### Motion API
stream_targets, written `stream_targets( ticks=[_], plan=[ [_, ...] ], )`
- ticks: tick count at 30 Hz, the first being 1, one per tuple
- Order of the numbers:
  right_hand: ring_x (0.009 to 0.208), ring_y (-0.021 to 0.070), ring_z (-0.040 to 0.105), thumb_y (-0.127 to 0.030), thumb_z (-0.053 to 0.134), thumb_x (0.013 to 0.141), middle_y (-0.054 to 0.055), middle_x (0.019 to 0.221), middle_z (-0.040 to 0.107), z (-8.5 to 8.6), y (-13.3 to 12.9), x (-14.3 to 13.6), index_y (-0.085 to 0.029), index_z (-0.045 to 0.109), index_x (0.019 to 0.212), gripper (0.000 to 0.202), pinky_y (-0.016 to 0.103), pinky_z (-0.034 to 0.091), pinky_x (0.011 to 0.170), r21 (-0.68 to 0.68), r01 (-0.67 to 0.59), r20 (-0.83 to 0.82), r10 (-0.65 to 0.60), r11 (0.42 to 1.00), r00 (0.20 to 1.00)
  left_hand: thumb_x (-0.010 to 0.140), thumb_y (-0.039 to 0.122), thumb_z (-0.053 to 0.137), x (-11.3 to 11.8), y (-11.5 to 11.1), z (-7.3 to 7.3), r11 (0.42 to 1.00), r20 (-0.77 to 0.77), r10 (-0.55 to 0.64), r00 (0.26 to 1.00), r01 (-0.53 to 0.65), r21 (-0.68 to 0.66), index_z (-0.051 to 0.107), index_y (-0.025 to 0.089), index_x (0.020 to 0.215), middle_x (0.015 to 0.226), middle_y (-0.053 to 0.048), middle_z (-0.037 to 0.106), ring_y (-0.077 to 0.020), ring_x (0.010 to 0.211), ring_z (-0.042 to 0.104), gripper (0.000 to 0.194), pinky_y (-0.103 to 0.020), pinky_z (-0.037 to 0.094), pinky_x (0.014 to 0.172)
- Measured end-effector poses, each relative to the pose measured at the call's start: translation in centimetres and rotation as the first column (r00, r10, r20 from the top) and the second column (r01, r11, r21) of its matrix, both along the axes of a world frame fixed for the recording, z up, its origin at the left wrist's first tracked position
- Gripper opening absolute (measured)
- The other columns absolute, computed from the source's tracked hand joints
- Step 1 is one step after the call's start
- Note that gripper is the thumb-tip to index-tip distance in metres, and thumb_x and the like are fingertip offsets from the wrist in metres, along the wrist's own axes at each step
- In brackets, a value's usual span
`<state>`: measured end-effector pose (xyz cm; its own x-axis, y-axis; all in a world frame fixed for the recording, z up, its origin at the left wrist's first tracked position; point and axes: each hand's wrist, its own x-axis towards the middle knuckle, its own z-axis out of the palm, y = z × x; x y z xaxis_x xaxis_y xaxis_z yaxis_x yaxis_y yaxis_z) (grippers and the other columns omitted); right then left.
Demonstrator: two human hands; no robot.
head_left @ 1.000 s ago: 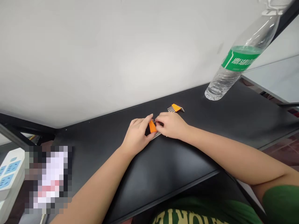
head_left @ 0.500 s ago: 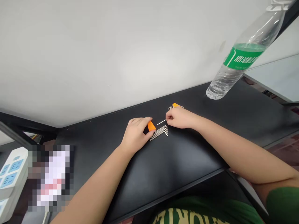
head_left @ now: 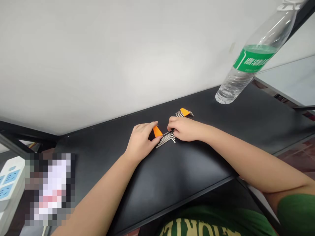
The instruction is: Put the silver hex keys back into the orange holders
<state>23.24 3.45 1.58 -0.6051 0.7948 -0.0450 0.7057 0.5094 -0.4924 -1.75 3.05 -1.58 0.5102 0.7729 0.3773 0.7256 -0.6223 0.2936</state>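
orange first: note holder (head_left: pixel 157 131) in left hand (head_left: pixel 144 137), gripped narrow between thumb and fingertips. guess at reason: steadying by the edges, with broad face left uncovered. find steel keys (head_left: pixel 166 139) just beside it, laid in a row on black table (head_left: pixel 177 173), bent ends all towards the right, straight ends close by left thumb. suspect lining up for easy comparing and picking.

see right hand (head_left: pixel 184 128) over the bent ends, fingers drawn together at the upper keys; cannot tell about a key in the pinch, with fingertips mostly hidden.

note second set (head_left: pixel 185 112) just beyond right hand, steel through orange, towards wall (head_left: pixel 123 65); perhaps put there to be in easy view. find bottle (head_left: pixel 241 77) farther right, tilted in view, probably by the lens alone; likely set there away from the working spot.

on writing: read white chinese characters on green label (head_left: pixel 256 59), seemingly 鼎湖山, with the rest curving out of sight; find smaller line beneath too small to read. make out no brand on holder or keys. see cream letters on green shirt (head_left: pixel 242 218), cut by the frame; cannot read as a word. at left, note white strip (head_left: pixel 11 180) with blue sockets, no legible mark.
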Motion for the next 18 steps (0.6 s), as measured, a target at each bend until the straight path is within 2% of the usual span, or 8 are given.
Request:
stream_targets(
  ticks=[4, 7, 11, 14, 18],
  plan=[
    [0.092, 0.0208, 0.064, 0.001, 0.053, 0.086, 0.010, 0.108, 0.066, 0.2, -0.4, -0.2, -0.017, 0.072, 0.091, 0.027, 0.032, 0.047, 0.082, -0.013, -0.032, 0.007, 0.032, 0.999, 0.999, 0.090, 0.038, 0.072, 0.1, 0.0, 0.0, 1.000, 0.015, -0.001, 1.000, 0.001, -0.005, 0.056, 0.027, 0.141, 0.131, -0.008, 0.073, -0.0286, 0.118, 0.069, 0.055, -0.047, 0.049, 0.108],
    [0.090, 0.0206, 0.063, -0.002, 0.053, 0.088, 0.009, 0.102, 0.067, 0.4, -0.4, -0.1, -0.017, 0.071, 0.092, 0.023, 0.032, 0.046, 0.081, 0.020, 0.004, -0.016, -0.003, 1.000, 1.000, 0.090, 0.037, 0.073, 0.1, -0.1, 0.1, 0.999, 0.026, -0.016, 1.000, 0.017, -0.033, 0.049, 0.027, 0.147, 0.129, -0.007, 0.074, -0.0276, 0.117, 0.069, 0.063, -0.047, 0.048, 0.109],
    [0.085, 0.0178, 0.062, -0.014, 0.058, 0.095, 0.005, 0.095, 0.068, 0.2, -0.3, -0.5, -0.018, 0.068, 0.098, 0.012, 0.031, 0.046, 0.080, 0.096, 0.115, -0.268, -0.085, 0.989, 0.960, 0.092, 0.041, 0.072, 0.3, -0.3, 0.2, 0.996, 0.036, -0.065, 0.997, 0.067, -0.055, 0.038, 0.028, 0.154, 0.127, -0.007, 0.074, -0.0269, 0.117, 0.069, 0.072, -0.047, 0.047, 0.109],
    [0.083, 0.0157, 0.063, -0.012, 0.056, 0.094, 0.003, 0.095, 0.070, -0.4, -0.5, -1.4, -0.019, 0.065, 0.098, 0.012, 0.029, 0.048, 0.078, 0.042, 0.106, -0.463, -0.075, 0.993, 0.883, 0.093, 0.043, 0.071, 0.6, -0.5, 0.4, 0.993, 0.024, -0.107, 0.994, 0.108, -0.054, 0.038, 0.028, 0.154, 0.132, -0.009, 0.072, -0.0275, 0.117, 0.069, 0.071, -0.048, 0.046, 0.110],
    [0.078, 0.0144, 0.062, -0.006, 0.052, 0.090, 0.001, 0.088, 0.070, -1.1, -0.8, -2.4, -0.019, 0.063, 0.094, 0.018, 0.027, 0.047, 0.074, 0.026, 0.085, -0.520, -0.059, 0.996, 0.852, 0.092, 0.040, 0.072, 0.9, -0.6, 0.7, 0.989, 0.011, -0.128, 0.992, 0.129, -0.069, 0.038, 0.027, 0.154, 0.133, -0.008, 0.071, -0.0269, 0.115, 0.069, 0.072, -0.047, 0.046, 0.110]
  ],
)
